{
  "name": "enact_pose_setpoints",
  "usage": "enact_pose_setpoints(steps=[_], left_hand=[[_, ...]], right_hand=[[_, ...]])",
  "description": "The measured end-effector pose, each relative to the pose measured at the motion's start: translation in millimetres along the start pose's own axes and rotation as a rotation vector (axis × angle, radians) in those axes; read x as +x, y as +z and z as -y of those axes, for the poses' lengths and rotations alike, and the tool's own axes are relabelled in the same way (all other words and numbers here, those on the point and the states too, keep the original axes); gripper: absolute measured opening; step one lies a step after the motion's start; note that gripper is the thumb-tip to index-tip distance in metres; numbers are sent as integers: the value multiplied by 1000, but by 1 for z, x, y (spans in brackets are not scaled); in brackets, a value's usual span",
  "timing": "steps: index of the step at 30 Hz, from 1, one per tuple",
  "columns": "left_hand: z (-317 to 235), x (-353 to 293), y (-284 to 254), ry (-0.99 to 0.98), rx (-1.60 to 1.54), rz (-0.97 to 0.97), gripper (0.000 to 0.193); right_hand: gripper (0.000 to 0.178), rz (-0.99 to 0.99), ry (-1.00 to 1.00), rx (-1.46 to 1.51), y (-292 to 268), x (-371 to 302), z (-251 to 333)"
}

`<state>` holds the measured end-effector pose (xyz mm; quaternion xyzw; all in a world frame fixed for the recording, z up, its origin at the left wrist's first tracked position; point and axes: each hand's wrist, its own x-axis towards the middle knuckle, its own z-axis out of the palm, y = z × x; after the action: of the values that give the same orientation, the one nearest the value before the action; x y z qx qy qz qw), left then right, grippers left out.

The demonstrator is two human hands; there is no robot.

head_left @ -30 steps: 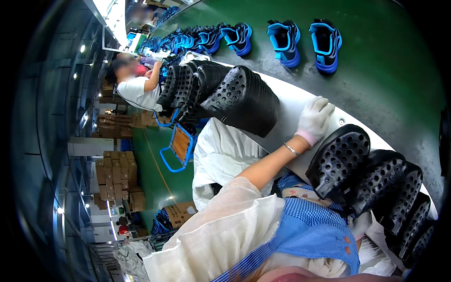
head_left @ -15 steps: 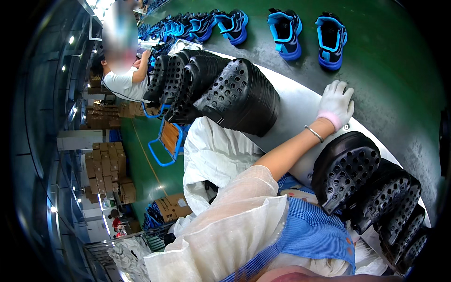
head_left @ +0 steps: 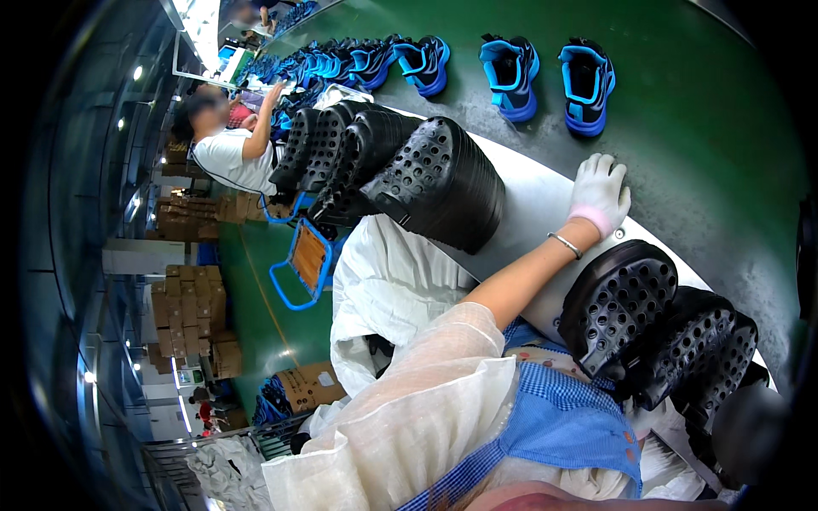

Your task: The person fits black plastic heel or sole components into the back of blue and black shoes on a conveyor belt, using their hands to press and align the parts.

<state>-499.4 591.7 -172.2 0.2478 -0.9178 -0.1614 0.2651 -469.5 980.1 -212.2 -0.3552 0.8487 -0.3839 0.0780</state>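
We have our left hand, in a white glove with a pink cuff, palm down where the white strip meets the green surface. Its fingers are lightly bent, loosely side by side, gripping nothing. Beyond the fingertips, well apart, a blue-and-black shoe stands with its heel towards us. Nearer our body, just beside the wrist, sits a black perforated form. Our right hand is hidden; its fingers we cannot tell.
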Motion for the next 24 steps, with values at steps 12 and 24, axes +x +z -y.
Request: enact_pose_setpoints(steps=[12,24], left_hand=[[0,-2,-1,-17,13,7,31],[0,0,-1,-65,39,-4,32]], right_hand=[[35,-8,-45,32,3,-2,2],[36,-18,100,-1,13,-23,-22]])
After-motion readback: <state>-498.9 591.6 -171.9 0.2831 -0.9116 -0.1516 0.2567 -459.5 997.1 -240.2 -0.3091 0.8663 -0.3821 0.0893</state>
